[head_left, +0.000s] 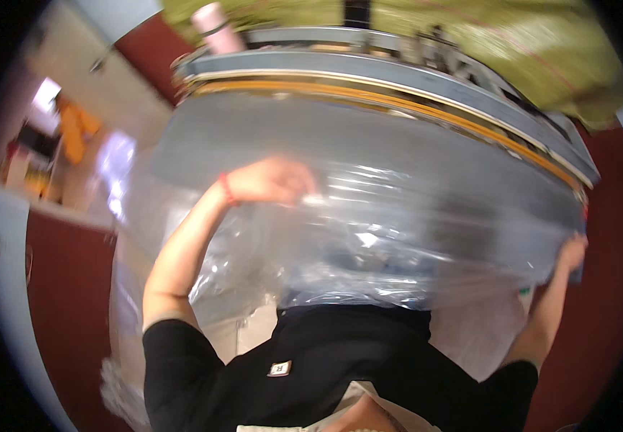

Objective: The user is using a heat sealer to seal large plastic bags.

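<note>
A wide sheet of clear plastic film (369,237) lies over a grey worktop (232,122) and hangs down toward my body. My left hand (275,180), with a red band at the wrist, is above the film left of the middle. It is blurred, its fingers curled and closed at the film, with shiny creases just to their right. Over at the far right, my right hand (574,252) is closed on the film's edge by the worktop's corner. The fingertips of both hands are partly hidden.
Behind the worktop runs a long grey metal bar (369,61) with an orange strip (369,93). A pink bottle (218,29) stands at its left end. Yellow-green wrapped bundles (513,43) lie beyond. More clear plastic (218,266) hangs on the left.
</note>
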Demonstrator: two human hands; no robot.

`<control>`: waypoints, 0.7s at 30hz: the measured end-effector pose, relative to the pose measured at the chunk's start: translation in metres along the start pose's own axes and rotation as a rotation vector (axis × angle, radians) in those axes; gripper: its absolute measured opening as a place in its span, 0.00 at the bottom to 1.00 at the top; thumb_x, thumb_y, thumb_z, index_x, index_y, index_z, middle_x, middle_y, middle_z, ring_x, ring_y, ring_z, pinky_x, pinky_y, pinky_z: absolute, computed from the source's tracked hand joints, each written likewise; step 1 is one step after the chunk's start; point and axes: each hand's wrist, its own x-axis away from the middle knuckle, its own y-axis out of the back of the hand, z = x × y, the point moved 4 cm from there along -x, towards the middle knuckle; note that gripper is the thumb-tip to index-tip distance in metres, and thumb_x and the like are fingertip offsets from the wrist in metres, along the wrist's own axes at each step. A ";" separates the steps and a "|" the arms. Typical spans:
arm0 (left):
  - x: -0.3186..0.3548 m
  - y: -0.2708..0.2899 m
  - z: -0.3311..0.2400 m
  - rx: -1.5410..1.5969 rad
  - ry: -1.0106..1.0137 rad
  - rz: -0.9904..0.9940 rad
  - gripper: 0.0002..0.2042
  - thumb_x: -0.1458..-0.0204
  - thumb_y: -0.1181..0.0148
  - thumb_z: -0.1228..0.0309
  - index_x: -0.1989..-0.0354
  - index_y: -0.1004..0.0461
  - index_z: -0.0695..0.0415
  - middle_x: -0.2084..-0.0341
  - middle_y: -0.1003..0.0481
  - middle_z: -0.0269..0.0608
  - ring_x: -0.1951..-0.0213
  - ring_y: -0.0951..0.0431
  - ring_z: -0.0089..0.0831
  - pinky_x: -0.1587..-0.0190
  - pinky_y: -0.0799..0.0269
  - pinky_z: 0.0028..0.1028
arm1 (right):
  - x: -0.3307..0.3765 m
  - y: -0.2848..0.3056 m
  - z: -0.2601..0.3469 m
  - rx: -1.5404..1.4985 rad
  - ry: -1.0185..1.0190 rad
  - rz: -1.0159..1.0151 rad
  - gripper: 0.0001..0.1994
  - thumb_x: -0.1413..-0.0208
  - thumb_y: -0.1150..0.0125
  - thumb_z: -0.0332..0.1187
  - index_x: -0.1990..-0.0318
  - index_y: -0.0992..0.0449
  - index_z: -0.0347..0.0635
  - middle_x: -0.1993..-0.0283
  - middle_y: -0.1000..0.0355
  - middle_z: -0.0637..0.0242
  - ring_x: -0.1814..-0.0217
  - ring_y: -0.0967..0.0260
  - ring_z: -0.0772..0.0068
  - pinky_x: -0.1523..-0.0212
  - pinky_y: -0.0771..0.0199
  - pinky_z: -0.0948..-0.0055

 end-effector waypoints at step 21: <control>0.168 0.046 0.118 -1.108 0.357 -0.786 0.18 0.69 0.49 0.81 0.63 0.29 0.57 0.71 0.27 0.46 0.65 0.26 0.41 0.59 0.32 0.33 | -0.064 -0.041 -0.062 0.151 -0.052 0.023 0.17 0.44 0.62 0.47 0.55 0.36 0.47 0.56 0.32 0.54 0.56 0.35 0.48 0.59 0.36 0.54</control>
